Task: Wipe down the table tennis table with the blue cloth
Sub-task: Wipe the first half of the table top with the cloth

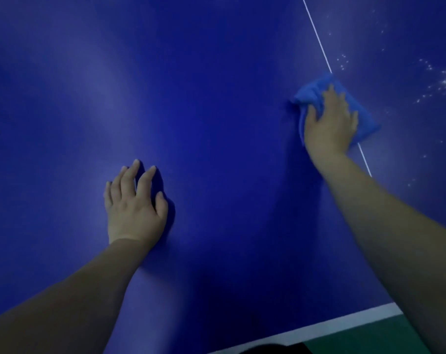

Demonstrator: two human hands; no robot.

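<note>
The dark blue table tennis table fills almost the whole view. A folded blue cloth lies on it at the right, over the thin white centre line. My right hand presses flat on the cloth with fingers spread and pointing away from me. My left hand rests palm down on the bare table surface at the lower left, fingers spread, holding nothing.
White specks and droplets dot the table to the right of the centre line. The table's white near edge runs along the bottom right, with green floor beyond it.
</note>
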